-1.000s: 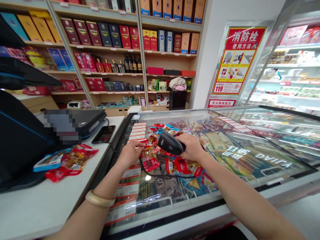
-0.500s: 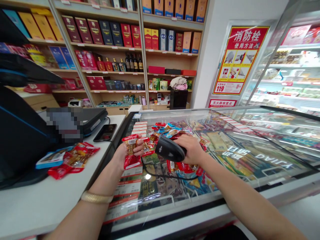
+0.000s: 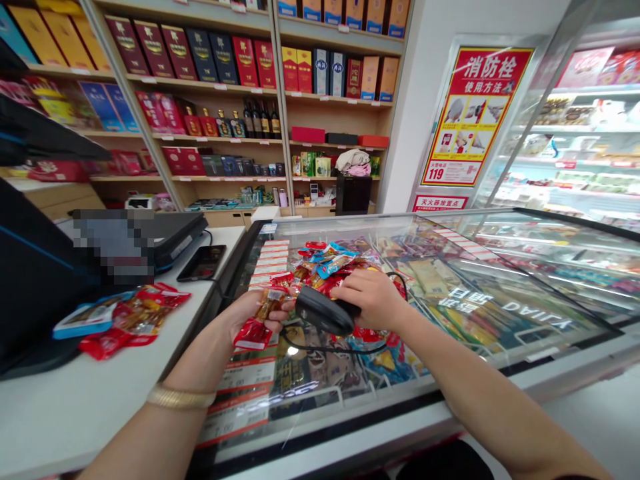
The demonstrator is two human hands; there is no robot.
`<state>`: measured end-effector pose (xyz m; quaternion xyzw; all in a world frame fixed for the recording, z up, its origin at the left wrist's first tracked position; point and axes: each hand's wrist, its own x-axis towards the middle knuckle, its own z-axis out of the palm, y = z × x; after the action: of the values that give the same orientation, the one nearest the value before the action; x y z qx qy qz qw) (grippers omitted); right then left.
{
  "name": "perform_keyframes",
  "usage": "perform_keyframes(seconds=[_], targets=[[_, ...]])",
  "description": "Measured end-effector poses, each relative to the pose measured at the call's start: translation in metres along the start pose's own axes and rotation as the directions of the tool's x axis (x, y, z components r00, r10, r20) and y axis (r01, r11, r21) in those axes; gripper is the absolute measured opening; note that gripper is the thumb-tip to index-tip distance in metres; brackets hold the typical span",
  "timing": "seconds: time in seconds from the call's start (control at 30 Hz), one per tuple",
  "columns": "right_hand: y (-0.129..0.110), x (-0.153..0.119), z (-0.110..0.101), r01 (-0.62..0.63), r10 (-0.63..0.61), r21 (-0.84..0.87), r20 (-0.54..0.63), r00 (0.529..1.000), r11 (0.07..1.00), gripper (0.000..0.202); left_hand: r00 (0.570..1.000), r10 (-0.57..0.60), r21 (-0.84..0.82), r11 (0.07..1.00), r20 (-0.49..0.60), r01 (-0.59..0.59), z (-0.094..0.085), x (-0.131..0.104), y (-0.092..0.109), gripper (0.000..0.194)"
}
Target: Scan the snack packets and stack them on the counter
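Over the left part of the glass-topped freezer (image 3: pixel 350 417), my left hand (image 3: pixel 250 310) is closed on a red snack packet (image 3: pixel 253 333) with a clear middle showing brown food. My right hand (image 3: pixel 373 297) grips a black handheld scanner (image 3: pixel 323 312), whose head points left at the packet, close to my left fingers. Behind and beneath the scanner a heap of red and blue snack packets (image 3: pixel 333 260) lies on the glass. The scanner's black cable loops over the glass below it.
Left, a white counter (image 3: pixel 145 400) holds more red and blue packets (image 3: pixel 135 317), a phone (image 3: pixel 203 262) and black checkout equipment (image 3: pixel 30 267). Shelves of boxes and bottles stand behind. Price labels line the freezer's left side.
The packet in my left hand has tilted, and its top now leans right. The scanner has shifted slightly left with my right hand. The whole view has moved a little.
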<state>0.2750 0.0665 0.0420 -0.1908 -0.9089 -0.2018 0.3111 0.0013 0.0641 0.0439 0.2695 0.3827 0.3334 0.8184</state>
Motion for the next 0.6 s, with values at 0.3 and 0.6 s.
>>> perform_keyframes(seconds=[0.3,0.6], targets=[[-0.0018,0.0013,0.0012,-0.006,0.008,-0.049,0.045,0.999,0.999,0.02,0.998,-0.061,0.016,0.998,-0.019,0.062,-0.0011,0.0043,-0.0016,0.014],[0.0004,0.0007,0.003,-0.015,0.017,-0.035,0.066,0.998,0.999,0.022,0.997,-0.067,0.012,0.998,-0.029,0.067,0.0002,0.0016,-0.0017,0.009]])
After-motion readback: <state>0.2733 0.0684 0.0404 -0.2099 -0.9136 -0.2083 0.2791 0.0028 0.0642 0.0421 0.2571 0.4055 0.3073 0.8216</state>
